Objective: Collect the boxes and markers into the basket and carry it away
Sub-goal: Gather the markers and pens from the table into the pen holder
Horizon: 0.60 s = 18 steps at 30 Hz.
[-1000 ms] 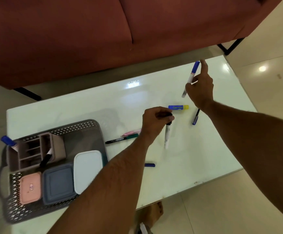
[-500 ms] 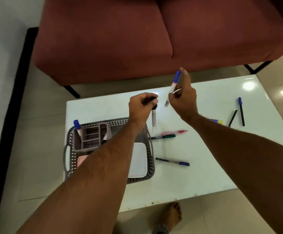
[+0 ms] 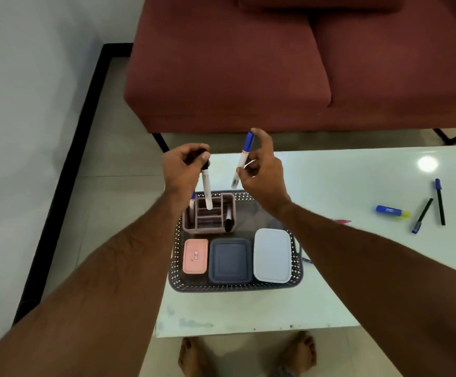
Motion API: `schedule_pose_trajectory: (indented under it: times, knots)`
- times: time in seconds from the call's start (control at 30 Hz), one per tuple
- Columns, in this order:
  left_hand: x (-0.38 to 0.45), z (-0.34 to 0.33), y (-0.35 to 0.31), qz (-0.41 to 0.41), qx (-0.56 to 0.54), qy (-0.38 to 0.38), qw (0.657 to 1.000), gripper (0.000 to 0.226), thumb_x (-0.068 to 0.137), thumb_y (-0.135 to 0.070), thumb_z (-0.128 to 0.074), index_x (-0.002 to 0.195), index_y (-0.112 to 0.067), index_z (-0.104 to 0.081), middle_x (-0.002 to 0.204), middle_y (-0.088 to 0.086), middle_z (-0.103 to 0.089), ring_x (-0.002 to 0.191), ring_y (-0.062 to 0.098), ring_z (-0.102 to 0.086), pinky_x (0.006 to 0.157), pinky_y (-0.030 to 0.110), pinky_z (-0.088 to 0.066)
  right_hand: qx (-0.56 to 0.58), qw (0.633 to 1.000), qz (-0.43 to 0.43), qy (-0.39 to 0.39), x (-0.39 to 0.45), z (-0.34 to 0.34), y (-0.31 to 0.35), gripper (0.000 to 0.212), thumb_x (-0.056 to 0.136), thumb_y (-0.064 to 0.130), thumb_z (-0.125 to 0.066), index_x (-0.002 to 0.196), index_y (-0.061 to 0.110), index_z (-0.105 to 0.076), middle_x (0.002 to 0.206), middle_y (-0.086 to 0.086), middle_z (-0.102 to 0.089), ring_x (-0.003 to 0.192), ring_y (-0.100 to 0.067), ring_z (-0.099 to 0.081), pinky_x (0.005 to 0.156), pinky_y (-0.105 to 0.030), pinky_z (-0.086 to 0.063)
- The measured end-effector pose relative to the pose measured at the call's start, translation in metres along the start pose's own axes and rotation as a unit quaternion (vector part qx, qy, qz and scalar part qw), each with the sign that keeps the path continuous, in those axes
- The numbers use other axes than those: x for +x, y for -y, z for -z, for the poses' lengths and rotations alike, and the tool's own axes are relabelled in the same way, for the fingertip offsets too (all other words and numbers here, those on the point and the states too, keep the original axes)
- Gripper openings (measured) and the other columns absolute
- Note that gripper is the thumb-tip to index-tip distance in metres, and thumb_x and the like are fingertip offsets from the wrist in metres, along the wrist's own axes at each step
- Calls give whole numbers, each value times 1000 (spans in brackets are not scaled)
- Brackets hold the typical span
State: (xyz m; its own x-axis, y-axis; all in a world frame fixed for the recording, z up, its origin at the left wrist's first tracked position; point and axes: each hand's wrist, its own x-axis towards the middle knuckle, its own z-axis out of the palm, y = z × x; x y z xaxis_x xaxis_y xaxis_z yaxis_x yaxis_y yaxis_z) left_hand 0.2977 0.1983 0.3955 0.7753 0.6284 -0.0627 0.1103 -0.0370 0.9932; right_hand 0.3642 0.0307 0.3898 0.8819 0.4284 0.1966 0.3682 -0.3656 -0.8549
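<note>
Your left hand (image 3: 184, 165) pinches the black-capped marker (image 3: 206, 186) by its cap; your right hand (image 3: 259, 170) grips the blue-capped marker (image 3: 243, 159) mid-barrel. Both look light, stiff and slick.

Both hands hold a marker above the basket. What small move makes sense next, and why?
Probably lower the left hand so its black-capped marker drops into the pen holder in the basket. Its tip already hangs right over a compartment, while the right hand holds the blue-capped marker higher and off to the side.
</note>
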Motion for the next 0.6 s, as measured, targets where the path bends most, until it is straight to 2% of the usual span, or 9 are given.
schedule_pose_trajectory:
  times: [0.1,0.2,0.27,0.43,0.6]
  knots:
    - [-1,21,9,1,1,-24,1000,18,86,8,-65,100,-3,-72,80,6,-70,69,13,-66,76,29,-58,-3,1000,-18,22,-8,-19,4,81,81,3,-76,146,22,-33,84,0,-65,69,-11,-68,70,-17,-57]
    - [-2,37,17,3,3,-55,999,18,86,9,-65,99,-2,-72,80,5,-70,68,12,-65,73,25,-58,-21,998,-30,43,-16,-31,0,77,83,5,-75,143,28,-33,86,-1,-67,71,-14,-70,73,-26,-62]
    - [-4,46,22,-3,6,-69,998,18,85,10,-66,99,-1,-71,80,6,-69,69,14,-65,72,24,-57,-31,998,-35,52,-21,-35,-5,72,85,6,-73,140,29,-34,86,-2,-69,72,-15,-70,73,-27,-61]
    - [-12,57,40,15,10,-74,997,20,82,12,-67,95,-2,-71,82,12,-69,72,20,-65,74,29,-57,-76,995,-23,62,-33,-39,-15,61,88,5,-67,137,25,-37,80,-1,-69,69,-15,-67,70,-23,-53]
    - [-29,56,56,18,33,-70,997,22,79,14,-69,92,-3,-72,86,17,-71,78,23,-68,81,36,-60,-91,994,-18,62,-43,-43,-27,51,92,6,-62,130,28,-37,80,-1,-68,71,-16,-67,73,-32,-60]
